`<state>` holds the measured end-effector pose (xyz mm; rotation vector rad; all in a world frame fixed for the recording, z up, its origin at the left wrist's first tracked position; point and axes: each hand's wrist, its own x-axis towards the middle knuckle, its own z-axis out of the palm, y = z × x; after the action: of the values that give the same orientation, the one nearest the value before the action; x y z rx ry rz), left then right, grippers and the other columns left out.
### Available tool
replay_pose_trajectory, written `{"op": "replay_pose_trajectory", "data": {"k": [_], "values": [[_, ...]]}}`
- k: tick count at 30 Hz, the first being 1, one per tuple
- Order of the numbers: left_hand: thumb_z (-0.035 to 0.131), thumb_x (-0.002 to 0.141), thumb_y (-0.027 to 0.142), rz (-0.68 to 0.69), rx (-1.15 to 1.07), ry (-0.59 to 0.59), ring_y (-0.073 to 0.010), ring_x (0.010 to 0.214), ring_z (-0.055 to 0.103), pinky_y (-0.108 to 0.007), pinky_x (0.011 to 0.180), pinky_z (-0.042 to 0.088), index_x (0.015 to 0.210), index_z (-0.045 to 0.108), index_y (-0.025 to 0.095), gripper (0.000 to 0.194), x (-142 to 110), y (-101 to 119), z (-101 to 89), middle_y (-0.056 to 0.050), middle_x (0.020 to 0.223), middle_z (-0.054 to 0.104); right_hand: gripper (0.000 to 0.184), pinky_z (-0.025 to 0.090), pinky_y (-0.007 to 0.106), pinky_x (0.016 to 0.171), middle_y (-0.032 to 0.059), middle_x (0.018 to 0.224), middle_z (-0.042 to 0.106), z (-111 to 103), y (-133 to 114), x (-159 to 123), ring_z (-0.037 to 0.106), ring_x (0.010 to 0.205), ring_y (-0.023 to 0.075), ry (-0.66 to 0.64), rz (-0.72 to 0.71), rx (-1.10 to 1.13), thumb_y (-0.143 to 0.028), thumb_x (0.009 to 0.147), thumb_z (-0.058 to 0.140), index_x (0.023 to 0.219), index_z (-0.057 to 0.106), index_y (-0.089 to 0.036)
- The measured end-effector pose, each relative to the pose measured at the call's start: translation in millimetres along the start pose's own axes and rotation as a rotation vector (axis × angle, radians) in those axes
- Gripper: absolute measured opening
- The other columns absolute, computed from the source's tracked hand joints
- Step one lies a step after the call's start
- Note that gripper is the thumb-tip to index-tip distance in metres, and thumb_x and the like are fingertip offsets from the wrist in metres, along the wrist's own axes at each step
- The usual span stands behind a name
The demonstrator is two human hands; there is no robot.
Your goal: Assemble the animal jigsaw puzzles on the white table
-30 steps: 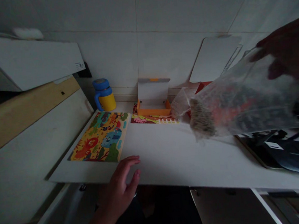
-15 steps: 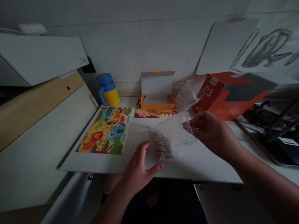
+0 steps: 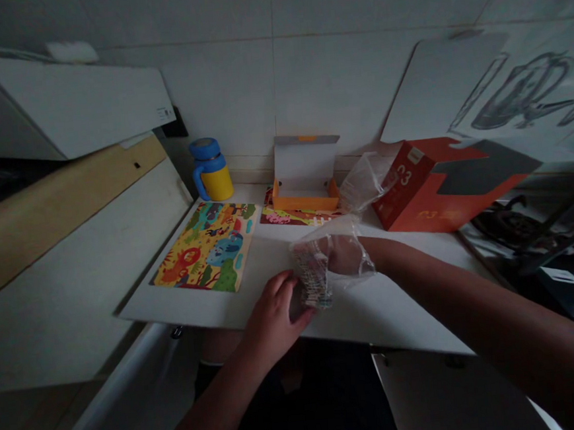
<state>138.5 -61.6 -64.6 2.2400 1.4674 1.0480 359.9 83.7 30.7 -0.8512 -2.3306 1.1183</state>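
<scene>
A clear plastic bag (image 3: 344,273) lies low over the near part of the white table, its mouth turned to the right. Inside its left end is a packed stack of thin pieces (image 3: 312,276), seen edge-on; they look like cards. My left hand (image 3: 275,312) cups that end from outside, thumb below and fingers behind, holding bag and stack together. My right hand (image 3: 344,253) reaches through the mouth into the bag, fingers against the stack. Cloudy plastic blurs those fingertips, so their grip is hidden.
An animal picture board (image 3: 207,248) lies left, with a blue and yellow mug (image 3: 215,181) behind it. An open orange box (image 3: 306,202) stands at the back on another picture board. Further right are crumpled clear plastic (image 3: 364,182), a red-orange carton (image 3: 429,190) and a black stove (image 3: 545,274).
The bag came from the upper right to the table's near middle in my right hand. That hand then moved from the bag's mouth to inside it, while my left hand closed on the other end.
</scene>
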Motion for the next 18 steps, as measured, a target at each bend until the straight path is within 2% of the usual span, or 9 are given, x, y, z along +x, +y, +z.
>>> {"op": "replay_pose_trajectory", "data": {"k": [3,5,8,10,14,16,18], "values": [[0.082,0.087,0.015,-0.042,-0.028,0.021,-0.032,0.136,0.064,-0.05,0.117,0.055,0.125,0.065,0.02,0.043,2,2,0.0,-0.016,0.144,0.065,0.033,0.058,0.048,0.105,0.0081,0.106,0.083,14,13,1,0.076,0.101,0.0309,0.022,0.021,0.052,-0.032,0.074,0.089,0.106,0.085,-0.026],[0.078,0.087,0.011,-0.067,-0.067,0.035,-0.0304,0.125,0.069,-0.048,0.11,0.057,0.113,0.067,0.02,0.03,7,5,-1.6,-0.013,0.13,0.071,0.036,0.057,0.047,0.106,0.0081,0.108,0.083,16,16,-2,0.075,0.103,0.029,0.046,0.041,0.123,-0.034,0.076,0.09,0.11,0.084,-0.025],[0.074,0.094,0.016,-0.125,-0.154,0.033,-0.0271,0.105,0.073,-0.042,0.096,0.059,0.104,0.067,0.022,0.014,22,11,-5.3,-0.008,0.107,0.076,0.039,0.059,0.038,0.095,0.0069,0.106,0.082,16,17,-8,0.075,0.096,0.0227,0.06,0.142,0.326,-0.038,0.079,0.089,0.114,0.082,-0.022],[0.071,0.099,0.025,-0.187,-0.252,0.023,-0.0239,0.096,0.074,-0.037,0.088,0.057,0.101,0.067,0.022,0.006,36,16,-6.5,-0.006,0.101,0.077,0.04,0.059,0.033,0.088,0.0061,0.106,0.081,18,17,-13,0.074,0.092,0.0191,0.082,0.217,0.486,-0.044,0.086,0.085,0.118,0.08,-0.02],[0.071,0.099,0.038,-0.289,-0.399,0.04,-0.0192,0.081,0.072,-0.031,0.075,0.053,0.096,0.067,0.022,0.017,67,24,-4.8,-0.003,0.092,0.077,0.051,0.06,0.032,0.083,0.0063,0.105,0.079,27,17,-23,0.073,0.089,0.0184,0.174,0.304,0.759,-0.067,0.096,0.07,0.114,0.077,-0.021],[0.073,0.097,0.041,-0.314,-0.42,0.059,-0.0184,0.077,0.07,-0.03,0.071,0.051,0.094,0.068,0.022,0.019,80,26,-4.5,-0.001,0.086,0.075,0.061,0.062,0.034,0.079,0.0078,0.099,0.079,31,17,-29,0.073,0.083,0.0204,0.178,0.354,0.841,-0.079,0.091,0.067,0.109,0.076,-0.021],[0.073,0.096,0.04,-0.325,-0.429,0.079,-0.0176,0.074,0.068,-0.029,0.07,0.049,0.092,0.069,0.022,0.019,90,28,-6.0,0.0,0.083,0.074,0.065,0.063,0.038,0.081,0.0096,0.096,0.079,35,17,-35,0.075,0.084,0.0236,0.172,0.387,0.926,-0.084,0.086,0.069,0.103,0.077,-0.022]]}}
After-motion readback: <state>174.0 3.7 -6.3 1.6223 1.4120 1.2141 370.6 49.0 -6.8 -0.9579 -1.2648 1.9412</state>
